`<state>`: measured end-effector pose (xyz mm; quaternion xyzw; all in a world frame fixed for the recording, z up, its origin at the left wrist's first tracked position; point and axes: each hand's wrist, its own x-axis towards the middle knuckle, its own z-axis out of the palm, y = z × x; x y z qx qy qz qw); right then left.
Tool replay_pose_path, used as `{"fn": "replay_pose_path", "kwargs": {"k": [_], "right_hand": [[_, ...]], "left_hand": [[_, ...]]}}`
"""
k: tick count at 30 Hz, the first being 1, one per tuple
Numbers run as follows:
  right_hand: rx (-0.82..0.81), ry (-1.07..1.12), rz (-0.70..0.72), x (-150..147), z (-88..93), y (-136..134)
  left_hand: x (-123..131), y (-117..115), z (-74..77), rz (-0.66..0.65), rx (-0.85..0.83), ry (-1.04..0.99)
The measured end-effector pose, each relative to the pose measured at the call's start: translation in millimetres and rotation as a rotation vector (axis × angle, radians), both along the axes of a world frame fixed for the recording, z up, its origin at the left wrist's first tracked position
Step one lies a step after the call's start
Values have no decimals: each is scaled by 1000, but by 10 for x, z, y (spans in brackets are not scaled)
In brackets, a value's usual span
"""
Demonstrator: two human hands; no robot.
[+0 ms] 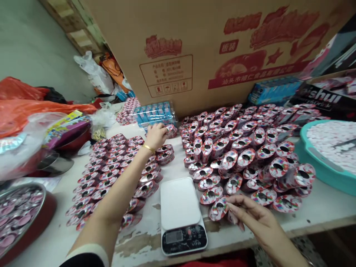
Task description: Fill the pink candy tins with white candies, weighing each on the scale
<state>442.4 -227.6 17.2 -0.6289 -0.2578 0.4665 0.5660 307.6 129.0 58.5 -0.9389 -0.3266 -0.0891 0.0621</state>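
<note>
**Left hand** point(156, 135): stretched to the far middle of the surface point(178, 165). Gold bracelet point(149, 148) at the wrist. Fingers curled narrow and closed on the far tin point(171, 130), which sits just in front of the blue packs point(155, 113).

**Right hand** point(250, 217): near right, palm low. Fingers loosely spread, their tips touching the near tin point(218, 211) at the near edge of the right heap. No firm hold is shown.

**Left rows of tins** point(111, 167): oval, printed red and pink, laid flat in lines, left of the forearm.

**Right heap of tins** point(244, 148): same kind, many tilted with open holes up and some showing white tablets.

**Scale** point(180, 209): white platform, dark display panel, near centre between both groups, nothing on it.

**Teal basin** point(306, 157): far right, filled with white tablets.

**Metal bowl** point(41, 218): near left, holding pink lids.

**Cardboard box** point(222, 44): large, red print, at the back.
</note>
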Motion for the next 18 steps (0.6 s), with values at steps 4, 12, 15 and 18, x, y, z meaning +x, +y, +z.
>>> {"fn": "replay_pose_path", "kwargs": {"k": [4,12,15,18], "right_hand": [[23,41,112,-108,45,-25],[3,32,229,-335,10,-133],[-5,43,225,-399,53,-191],[-28,90,204,-442,91,-264]], "left_hand": [[-466,-771,274,-149,-151,-82],[-867,-1844,-279,-163,-382,32],[-948,-1872,-358,-198,-358,-72],[-1116,-1905,-310,-148,-310,-249]]}}
